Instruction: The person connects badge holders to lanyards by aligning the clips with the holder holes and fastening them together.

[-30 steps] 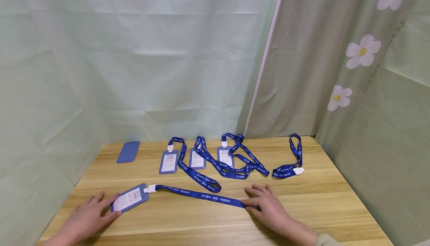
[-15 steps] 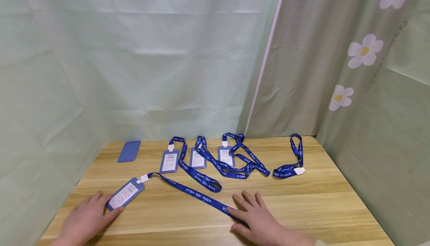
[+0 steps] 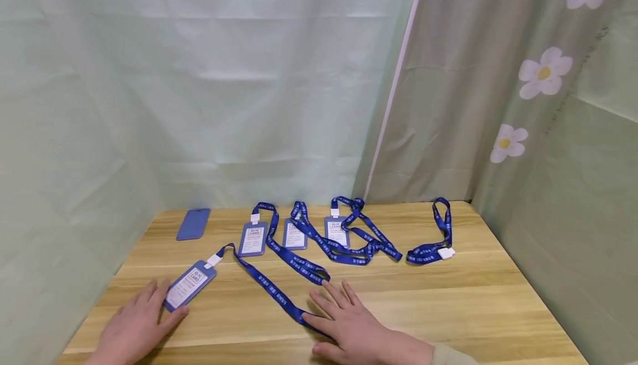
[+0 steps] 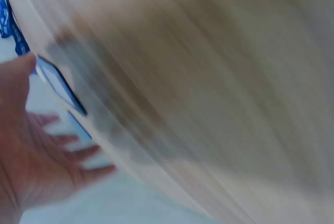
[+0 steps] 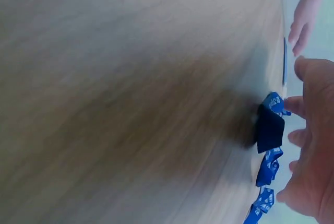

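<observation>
In the head view my left hand is at the near-left end of a blue badge holder, thumb and index finger at its edges. The left wrist view shows extended fingers beside the badge holder. A white clip joins the holder to a blue lanyard with pale lettering, which slants toward the front of the table. My right hand rests flat with spread fingers on the lanyard's near end, hiding that end. In the right wrist view, blue strap lies by its fingertips.
Behind, three badge holders lie in a row with lanyards tangled across them. A plain blue holder lies face down at back left. A folded lanyard with a white clip lies at back right. Curtains enclose the wooden table.
My right hand has slid left and nearer, swinging the lanyard's near end with it. The badge holder has turned steeper and its clip shifted left. The left hand has moved only slightly.
</observation>
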A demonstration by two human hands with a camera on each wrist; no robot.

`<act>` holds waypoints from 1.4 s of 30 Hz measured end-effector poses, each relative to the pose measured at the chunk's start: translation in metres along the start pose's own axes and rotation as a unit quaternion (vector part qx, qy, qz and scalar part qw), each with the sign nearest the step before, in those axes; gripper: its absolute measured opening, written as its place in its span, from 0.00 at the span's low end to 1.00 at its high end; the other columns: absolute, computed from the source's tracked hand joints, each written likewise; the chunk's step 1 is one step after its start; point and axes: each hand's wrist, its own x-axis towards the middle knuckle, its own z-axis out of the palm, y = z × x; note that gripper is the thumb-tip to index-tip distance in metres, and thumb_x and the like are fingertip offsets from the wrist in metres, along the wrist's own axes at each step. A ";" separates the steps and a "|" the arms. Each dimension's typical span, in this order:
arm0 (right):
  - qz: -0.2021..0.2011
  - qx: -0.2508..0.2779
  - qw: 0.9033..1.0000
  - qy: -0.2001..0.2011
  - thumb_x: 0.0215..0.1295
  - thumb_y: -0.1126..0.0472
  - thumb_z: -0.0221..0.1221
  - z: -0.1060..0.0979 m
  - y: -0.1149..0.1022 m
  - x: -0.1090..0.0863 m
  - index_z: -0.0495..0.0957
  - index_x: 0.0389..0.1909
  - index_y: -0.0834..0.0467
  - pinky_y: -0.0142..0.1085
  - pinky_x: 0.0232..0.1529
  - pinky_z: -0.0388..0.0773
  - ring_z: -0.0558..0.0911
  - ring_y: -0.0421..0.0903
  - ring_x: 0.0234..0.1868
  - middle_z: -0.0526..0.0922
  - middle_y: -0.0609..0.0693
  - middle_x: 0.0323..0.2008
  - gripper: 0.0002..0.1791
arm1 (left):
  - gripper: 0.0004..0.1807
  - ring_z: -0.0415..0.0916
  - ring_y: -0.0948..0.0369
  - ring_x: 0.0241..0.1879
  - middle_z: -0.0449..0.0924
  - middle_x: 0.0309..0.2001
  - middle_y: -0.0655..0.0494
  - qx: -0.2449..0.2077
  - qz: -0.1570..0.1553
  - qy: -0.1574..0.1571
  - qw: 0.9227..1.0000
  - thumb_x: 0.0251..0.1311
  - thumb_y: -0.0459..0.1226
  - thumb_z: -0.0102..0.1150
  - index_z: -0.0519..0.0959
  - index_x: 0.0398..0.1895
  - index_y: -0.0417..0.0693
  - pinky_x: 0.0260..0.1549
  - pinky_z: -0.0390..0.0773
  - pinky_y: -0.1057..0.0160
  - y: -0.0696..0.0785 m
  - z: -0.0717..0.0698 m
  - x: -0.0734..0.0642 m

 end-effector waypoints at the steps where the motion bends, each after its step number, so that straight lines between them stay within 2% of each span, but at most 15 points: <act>1: -0.009 -0.007 1.000 0.005 0.78 0.32 0.40 -0.001 0.001 -0.002 0.62 0.78 0.40 0.69 0.72 0.46 0.45 0.59 0.81 0.53 0.48 0.81 0.34 | 0.55 0.66 0.25 0.61 0.63 0.66 0.20 0.002 0.017 -0.002 1.000 0.62 0.73 0.49 0.70 0.68 0.31 0.52 0.68 0.24 -0.001 -0.001 -0.002; 5: -0.052 -0.045 0.997 0.022 0.80 0.35 0.40 -0.002 0.004 -0.010 0.71 0.74 0.47 0.67 0.71 0.53 0.54 0.58 0.79 0.63 0.45 0.77 0.33 | 0.42 0.69 0.34 0.64 0.70 0.68 0.33 0.001 0.088 -0.005 0.996 0.64 0.67 0.56 0.78 0.64 0.43 0.58 0.66 0.27 -0.006 -0.002 -0.011; 7: -0.070 -0.055 0.996 0.022 0.81 0.36 0.39 0.001 0.006 -0.012 0.72 0.73 0.49 0.67 0.71 0.55 0.57 0.57 0.79 0.66 0.43 0.76 0.32 | 0.39 0.69 0.36 0.65 0.72 0.68 0.38 -0.007 0.104 -0.012 0.995 0.65 0.65 0.57 0.78 0.64 0.45 0.59 0.65 0.28 -0.009 -0.001 -0.014; 12: -0.086 -0.038 0.996 -0.001 0.82 0.38 0.35 0.005 0.005 -0.004 0.68 0.75 0.48 0.66 0.72 0.53 0.54 0.55 0.80 0.63 0.40 0.76 0.32 | 0.40 0.69 0.37 0.65 0.71 0.69 0.39 -0.005 0.103 -0.013 0.995 0.66 0.66 0.54 0.77 0.68 0.45 0.59 0.68 0.32 -0.007 0.001 -0.014; 17: -0.087 -0.032 0.995 -0.020 0.83 0.38 0.33 -0.004 -0.003 0.014 0.67 0.76 0.48 0.66 0.73 0.52 0.52 0.56 0.80 0.61 0.40 0.77 0.32 | 0.41 0.69 0.36 0.64 0.72 0.67 0.39 0.020 0.102 -0.006 0.995 0.67 0.69 0.50 0.78 0.68 0.48 0.57 0.71 0.32 0.003 0.005 -0.003; 22: -0.086 -0.045 0.995 -0.028 0.82 0.38 0.31 -0.003 -0.006 0.036 0.66 0.77 0.47 0.64 0.75 0.49 0.50 0.55 0.80 0.60 0.40 0.77 0.33 | 0.41 0.69 0.33 0.62 0.71 0.65 0.34 0.013 0.099 0.005 0.995 0.68 0.69 0.48 0.78 0.67 0.47 0.57 0.69 0.30 0.017 0.010 0.011; 27: -0.087 -0.078 0.993 -0.014 0.82 0.37 0.32 -0.001 -0.005 0.055 0.69 0.75 0.45 0.64 0.75 0.47 0.53 0.55 0.80 0.62 0.38 0.76 0.32 | 0.41 0.69 0.33 0.62 0.70 0.64 0.30 0.013 0.092 0.014 0.996 0.71 0.66 0.47 0.77 0.68 0.44 0.61 0.61 0.25 0.031 0.014 0.028; 31: -0.073 -0.090 0.993 -0.010 0.82 0.37 0.32 -0.003 0.001 0.065 0.70 0.74 0.42 0.63 0.76 0.43 0.52 0.55 0.80 0.63 0.36 0.76 0.31 | 0.40 0.65 0.31 0.65 0.66 0.68 0.28 0.004 0.087 0.019 0.996 0.72 0.64 0.47 0.75 0.69 0.42 0.62 0.56 0.23 0.038 0.016 0.040; 35: -0.051 -0.097 0.994 -0.014 0.82 0.36 0.33 -0.005 0.008 0.073 0.68 0.75 0.42 0.64 0.76 0.39 0.48 0.55 0.81 0.62 0.37 0.76 0.31 | 0.41 0.59 0.30 0.69 0.60 0.73 0.28 -0.006 0.080 0.006 0.997 0.74 0.64 0.43 0.72 0.72 0.41 0.61 0.51 0.20 0.044 0.016 0.051; 42: -0.027 -0.112 0.993 -0.022 0.80 0.32 0.32 -0.006 0.023 0.084 0.65 0.77 0.42 0.66 0.75 0.36 0.46 0.57 0.81 0.60 0.38 0.77 0.35 | 0.42 0.55 0.30 0.72 0.58 0.75 0.30 -0.016 0.071 -0.011 0.997 0.76 0.64 0.37 0.67 0.75 0.41 0.62 0.42 0.18 0.049 0.018 0.065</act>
